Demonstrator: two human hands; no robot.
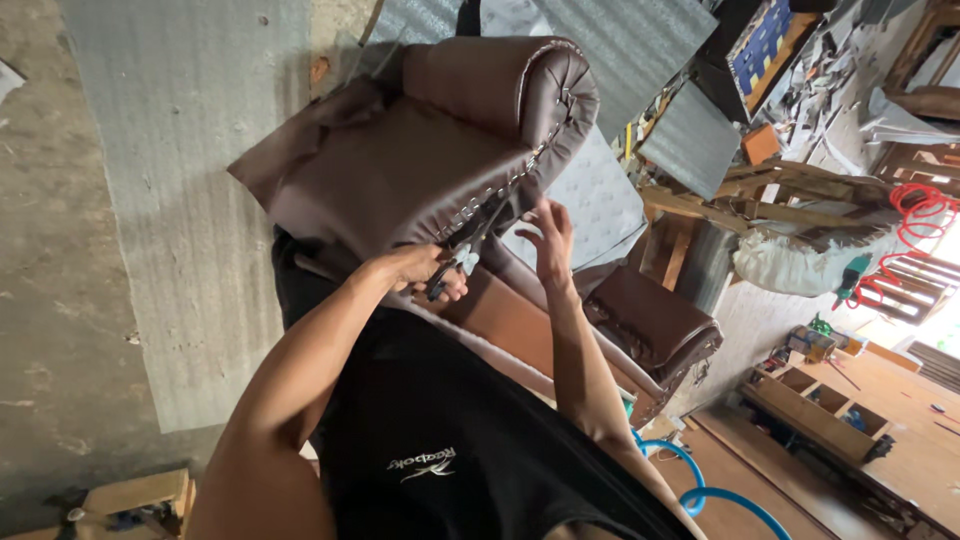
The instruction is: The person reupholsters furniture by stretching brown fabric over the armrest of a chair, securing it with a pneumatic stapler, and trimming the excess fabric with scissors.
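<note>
A brown leather armchair point(420, 160) lies tipped in front of me, its rolled arm up and a row of staples along the seam. My left hand point(425, 270) is closed around a dark-handled hand tool point(455, 255), which looks like scissors or pliers, with its tip at the stapled edge of the leather. My right hand point(548, 238) is just right of it, fingers spread and touching the loose leather edge at the seam. My black shirt point(450, 440) fills the bottom of the view between my arms.
A second brown upholstered piece point(655, 320) lies behind the chair. Wooden frames point(780, 190), a white stuffed sack point(800, 265), a red coiled air hose point(915, 215), a blue hose point(700, 490) and a wooden compartment box point(820, 405) crowd the right side. A bare concrete floor point(60, 250) lies left.
</note>
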